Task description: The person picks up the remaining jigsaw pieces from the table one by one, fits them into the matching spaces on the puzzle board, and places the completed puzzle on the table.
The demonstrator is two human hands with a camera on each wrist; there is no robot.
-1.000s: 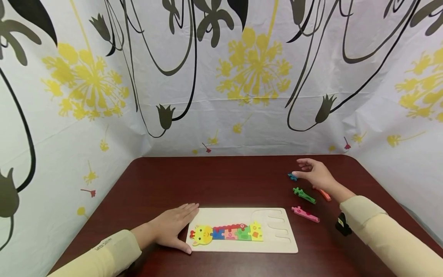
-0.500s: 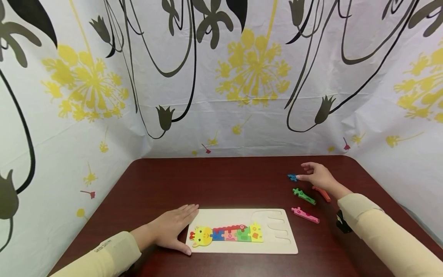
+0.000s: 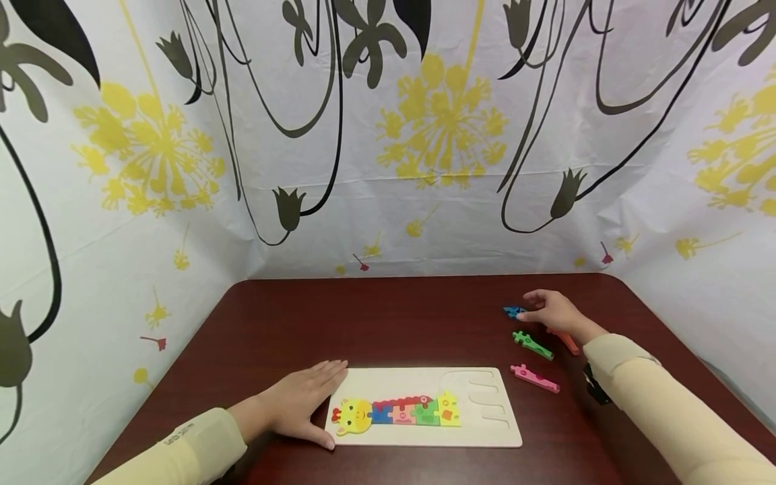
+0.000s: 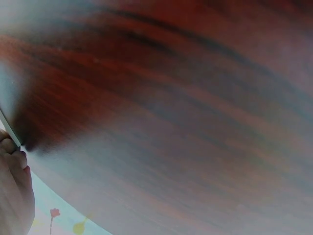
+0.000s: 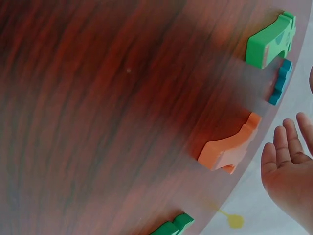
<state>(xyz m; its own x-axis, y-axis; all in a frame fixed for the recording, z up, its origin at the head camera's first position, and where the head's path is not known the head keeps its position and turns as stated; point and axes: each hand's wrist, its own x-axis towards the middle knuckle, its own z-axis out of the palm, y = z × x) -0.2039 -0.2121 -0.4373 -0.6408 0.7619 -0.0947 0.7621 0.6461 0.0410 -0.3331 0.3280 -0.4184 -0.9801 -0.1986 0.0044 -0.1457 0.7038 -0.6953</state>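
My left hand (image 3: 306, 404) lies with its fingers spread on the left end of the pale puzzle board (image 3: 418, 434). On the board are joined giraffe pieces (image 3: 400, 411), a yellow head at the left and coloured blocks to its right. At the far right of the table, my right hand (image 3: 554, 313) is beside a small blue puzzle piece (image 3: 512, 312), thumb nearest it. Whether the thumb touches it, I cannot tell. In the right wrist view, that hand (image 5: 291, 171) has extended fingers and a visible palm, apart from the orange puzzle piece (image 5: 230, 147).
A green piece (image 3: 533, 344) and a pink piece (image 3: 535, 378) lie right of the board. Another green piece (image 5: 171, 226) shows low in the right wrist view. Patterned white cloth (image 3: 364, 229) surrounds the dark red table (image 3: 364, 323). The left wrist view is mostly blurred tabletop.
My right hand has come down slightly beside the blue piece, which now looks slightly turned. The left hand stays on the board.
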